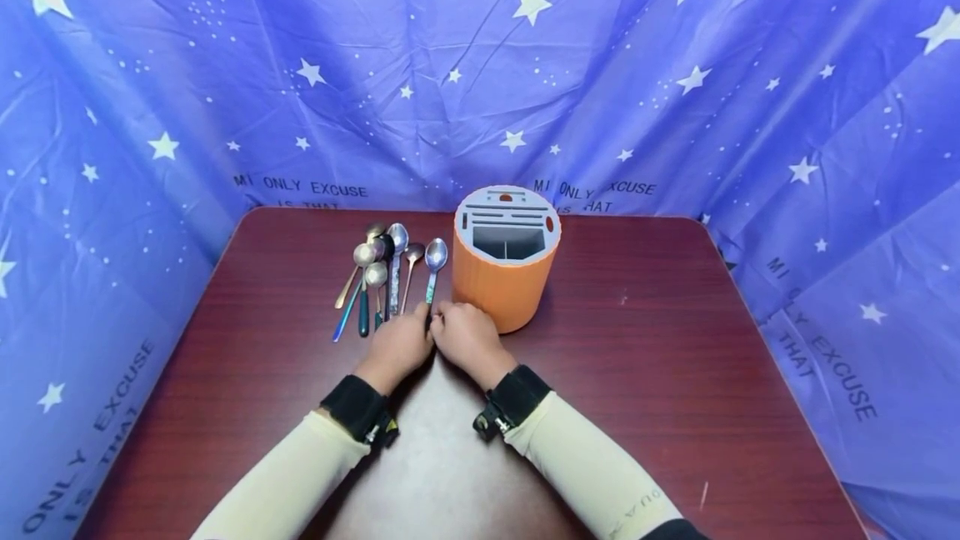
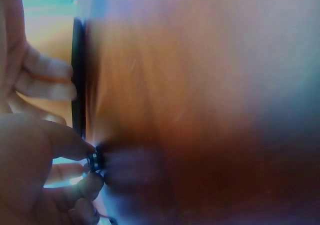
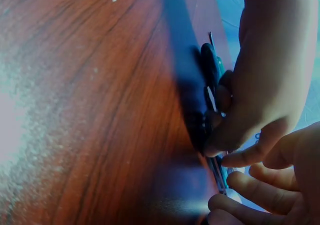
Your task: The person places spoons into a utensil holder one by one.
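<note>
Near the middle of the table, my left hand (image 1: 401, 342) pinches the lower handle of a spoon with a silver bowl and a patterned blue-green handle (image 1: 436, 257). Its bowl points away from me. In the left wrist view the thumb and fingers (image 2: 70, 140) close on the handle's end. My right hand (image 1: 471, 340) is right beside the left, by the base of an orange round utensil holder (image 1: 498, 294); in the right wrist view its fingers (image 3: 265, 192) are loosely bent near the handle. Left of the held spoon lies a group of several spoons (image 1: 377, 275) with differently coloured handles.
The holder's grey top (image 1: 508, 223) has slots and a divided compartment. Underneath everything is a dark red wood-grain table (image 1: 637, 315), with a glare patch in front of the hands. A blue star-printed curtain (image 1: 420, 40) surrounds the back and sides.
</note>
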Available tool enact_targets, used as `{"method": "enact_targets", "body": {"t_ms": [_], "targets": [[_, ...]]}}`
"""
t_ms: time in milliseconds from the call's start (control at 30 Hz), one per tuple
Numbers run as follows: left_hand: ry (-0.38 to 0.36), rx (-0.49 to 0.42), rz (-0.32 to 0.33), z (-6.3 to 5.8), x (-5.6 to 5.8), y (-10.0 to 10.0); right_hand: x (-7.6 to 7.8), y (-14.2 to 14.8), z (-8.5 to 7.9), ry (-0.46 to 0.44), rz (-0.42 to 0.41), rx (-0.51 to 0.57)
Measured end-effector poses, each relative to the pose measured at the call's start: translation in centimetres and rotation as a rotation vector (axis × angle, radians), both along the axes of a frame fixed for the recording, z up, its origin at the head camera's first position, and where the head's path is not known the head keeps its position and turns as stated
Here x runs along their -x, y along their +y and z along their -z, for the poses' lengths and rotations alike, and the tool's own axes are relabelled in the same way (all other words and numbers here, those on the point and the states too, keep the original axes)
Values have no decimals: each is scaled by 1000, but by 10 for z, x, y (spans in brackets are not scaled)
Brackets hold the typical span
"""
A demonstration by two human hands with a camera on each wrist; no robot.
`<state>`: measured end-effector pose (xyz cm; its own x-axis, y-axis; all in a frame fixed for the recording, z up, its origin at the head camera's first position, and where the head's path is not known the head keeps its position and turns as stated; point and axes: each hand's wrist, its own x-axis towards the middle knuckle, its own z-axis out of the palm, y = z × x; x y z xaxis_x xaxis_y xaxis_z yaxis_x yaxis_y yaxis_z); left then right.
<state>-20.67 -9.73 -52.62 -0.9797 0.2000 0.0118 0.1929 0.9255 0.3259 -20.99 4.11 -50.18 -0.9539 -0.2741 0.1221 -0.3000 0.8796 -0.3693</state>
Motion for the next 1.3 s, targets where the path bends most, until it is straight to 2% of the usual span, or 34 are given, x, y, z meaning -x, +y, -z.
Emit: {"method": "enact_targets", "body": {"t_ms": [167, 333, 800, 967, 1100, 1300], "targets": [[19, -20, 6, 2, -21, 3, 0, 0, 3, 0, 3, 9], [39, -33, 27, 4, -40, 4, 0, 0, 7, -42, 4, -1], [12, -103, 79, 3, -65, 2, 1, -4, 11, -114, 61, -15], [-36, -113, 103, 1, -78, 2, 3, -6, 13, -140, 79, -35], [-79, -97, 145, -2, -89, 5, 4, -7, 17, -164, 96, -66], [-96, -59, 237, -12, -103, 11, 3, -10, 18, -186, 130, -109]]}}
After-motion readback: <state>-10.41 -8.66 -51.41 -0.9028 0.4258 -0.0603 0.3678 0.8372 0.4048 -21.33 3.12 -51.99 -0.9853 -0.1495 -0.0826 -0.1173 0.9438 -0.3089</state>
